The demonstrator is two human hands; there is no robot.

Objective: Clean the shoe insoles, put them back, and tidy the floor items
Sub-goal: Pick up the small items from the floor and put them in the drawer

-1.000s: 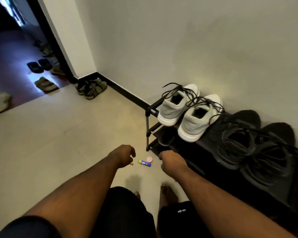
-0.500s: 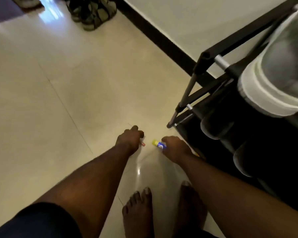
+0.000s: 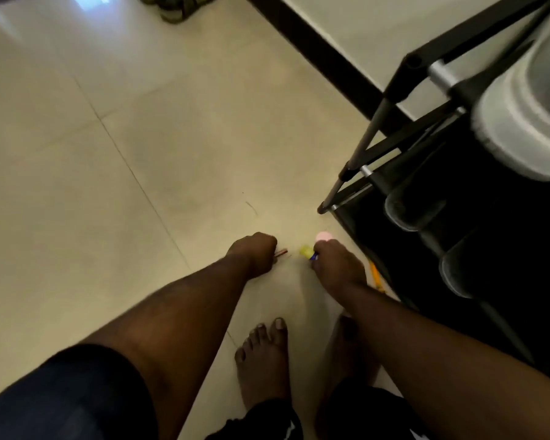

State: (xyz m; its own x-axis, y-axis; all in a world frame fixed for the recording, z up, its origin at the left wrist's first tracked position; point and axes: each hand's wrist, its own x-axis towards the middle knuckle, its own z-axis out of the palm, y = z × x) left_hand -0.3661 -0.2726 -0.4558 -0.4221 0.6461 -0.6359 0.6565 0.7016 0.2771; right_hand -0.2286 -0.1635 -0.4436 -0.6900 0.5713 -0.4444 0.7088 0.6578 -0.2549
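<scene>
Both hands are down at the tiled floor in front of my bare feet. My left hand (image 3: pixel 254 252) is curled around a thin red stick (image 3: pixel 58 253) whose tip pokes out to the right. My right hand (image 3: pixel 337 265) grips a small blue tube with a yellow cap (image 3: pixel 307 251); the cap shows at its left. A small pink round lid (image 3: pixel 323 236) lies on the floor just beyond the right hand's knuckles. A yellow pencil-like stick (image 3: pixel 375 276) lies to the right of that hand, by the rack's base.
A black shoe rack (image 3: pixel 394 90) stands at the right, with a grey and white sneaker (image 3: pixel 521 122) on its top shelf and dark shoes below. A black skirting strip runs along the wall. Sandals (image 3: pixel 175 7) lie far off at the top.
I have bent down, so the view dropped from the whole rack to the floor. Both hands reached the floor and closed on the small items there.
</scene>
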